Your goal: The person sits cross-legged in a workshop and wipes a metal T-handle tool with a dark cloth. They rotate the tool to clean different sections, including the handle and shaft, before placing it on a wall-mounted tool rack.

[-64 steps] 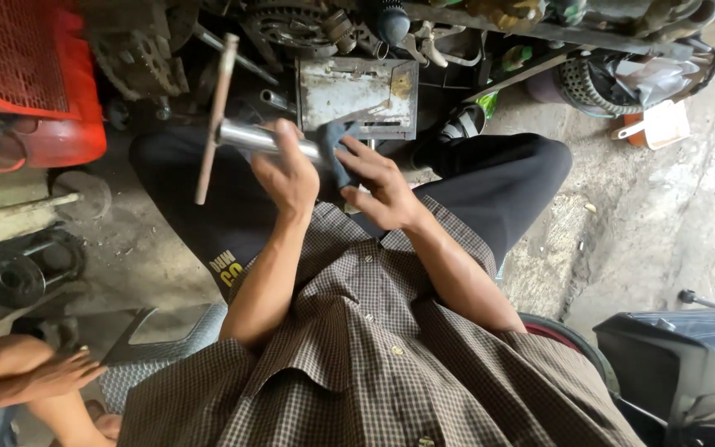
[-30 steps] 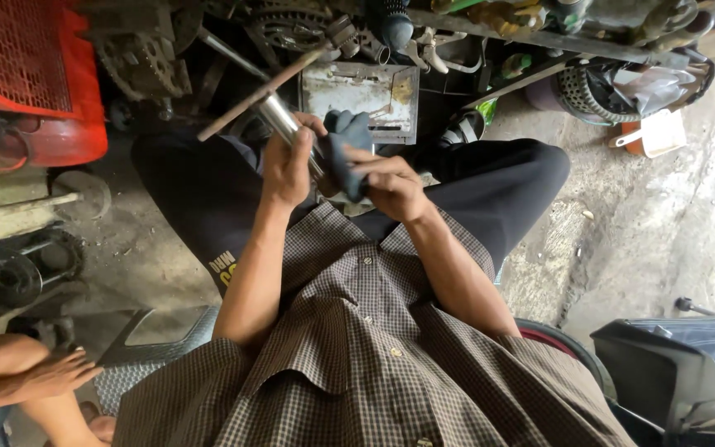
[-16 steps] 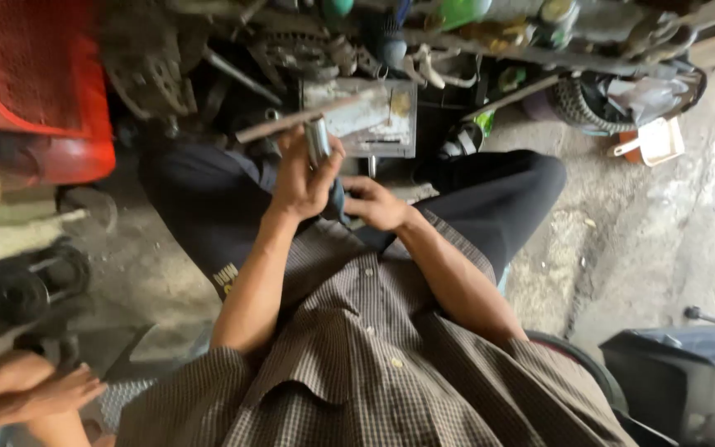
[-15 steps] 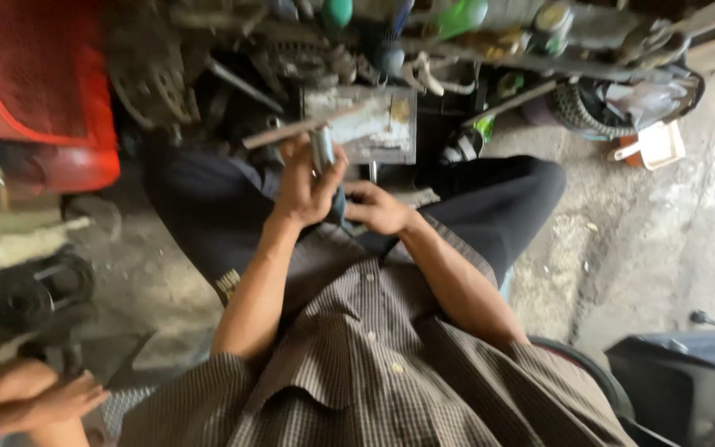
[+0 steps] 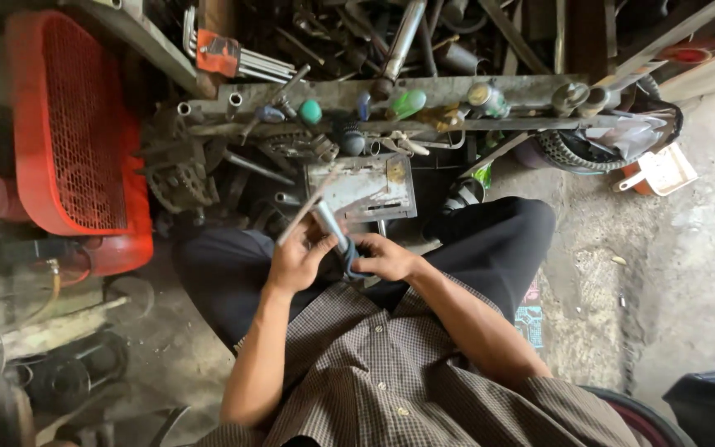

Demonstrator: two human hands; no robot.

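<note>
Head view, looking down on a seated person at work above the lap. A red packet of hex keys (image 5: pixel 218 53) is seen at the upper left of the cluttered metal rack (image 5: pixel 424 89), its bright keys fanned to the right. A small square printed label (image 5: pixel 530 321), blue-green and pink, is seen on the concrete floor (image 5: pixel 688 273) just beside the right trouser leg. An orange-and-white plastic scoop (image 5: pixel 659 172) is seen at the right end of the rack, near a ribbed belt. A flat grey metal box (image 5: pixel 364 187) is seen below the rack, directly beyond the hands. The metal tube (image 5: pixel 330 225) with its thin cross bar is held over the lap, tilted up and away; it is grasped by the left hand (image 5: pixel 295 263), fingers wrapped around the lower part. The right hand (image 5: pixel 384 258) is closed on a dark blue rag (image 5: pixel 347 257) pressed against the tube's lower end. Both forearms are bent inward from checked sleeves. A red mesh machine guard (image 5: pixel 76 124) is seen at left.
</note>
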